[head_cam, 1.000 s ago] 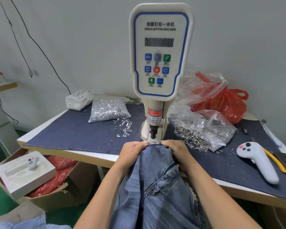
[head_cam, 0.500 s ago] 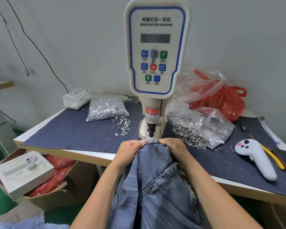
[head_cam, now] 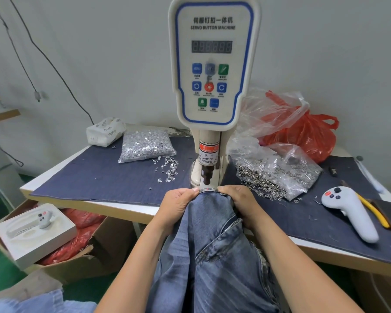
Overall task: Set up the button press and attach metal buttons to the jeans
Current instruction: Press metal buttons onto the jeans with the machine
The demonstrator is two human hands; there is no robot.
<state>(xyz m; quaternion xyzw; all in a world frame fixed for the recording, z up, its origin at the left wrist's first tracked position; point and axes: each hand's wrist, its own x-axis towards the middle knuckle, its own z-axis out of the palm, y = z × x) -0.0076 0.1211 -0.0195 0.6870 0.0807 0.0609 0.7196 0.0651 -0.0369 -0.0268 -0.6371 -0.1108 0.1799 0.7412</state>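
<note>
Taking the cream, blue-trimmed servo button press (head_cam: 212,71) as the landmark: well to its lower left, below the desk (head_cam: 113,206), a white box holding a small white controller (head_cam: 35,231) sits on a cardboard carton. Left of the press, on the dark denim cloth covering the desk, lie a white tissue pack (head_cam: 105,131) and a clear bag of silver tacks (head_cam: 146,145), with loose tacks spilled beside it. Directly in front of the press's punch, the left hand (head_cam: 178,205) and right hand (head_cam: 239,205) each have a curled-finger grip pinching the waistband of the faded blue jeans (head_cam: 212,256), whose edge lies just below the punch. Right of the press are a clear bag of metal buttons (head_cam: 275,175), a red plastic bag (head_cam: 307,136) and a white handheld controller (head_cam: 350,213).
</note>
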